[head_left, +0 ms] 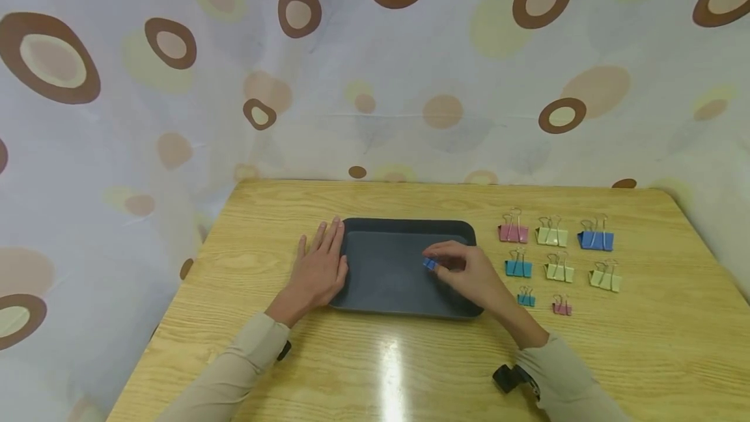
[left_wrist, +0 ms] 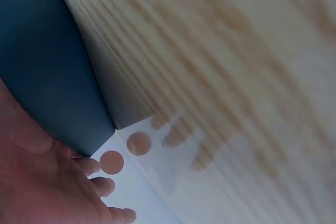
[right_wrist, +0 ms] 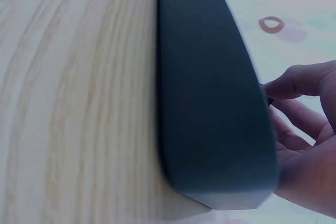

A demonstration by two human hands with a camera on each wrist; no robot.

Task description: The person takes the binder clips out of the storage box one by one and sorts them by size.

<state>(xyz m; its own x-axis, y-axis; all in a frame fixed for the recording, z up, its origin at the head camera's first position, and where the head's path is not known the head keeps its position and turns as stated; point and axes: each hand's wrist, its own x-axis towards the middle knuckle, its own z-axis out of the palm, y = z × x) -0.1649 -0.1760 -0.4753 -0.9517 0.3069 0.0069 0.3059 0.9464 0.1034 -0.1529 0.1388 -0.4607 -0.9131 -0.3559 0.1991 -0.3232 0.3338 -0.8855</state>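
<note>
A dark grey rectangular tray lies on the wooden table. Along its left edge rests my left hand, fingers straight and pointing away, the thumb by the rim. My right hand is above the tray's right half and pinches a small blue binder clip between thumb and fingers. In the left wrist view, the left palm lies against the tray's outer wall. The right wrist view has the tray's side wall in front of my right hand, with only a dark bit of the clip showing.
Several binder clips stand in rows right of the tray, among them a large pink clip, a large blue clip, a teal clip and a small pink clip. A patterned cloth hangs behind the table.
</note>
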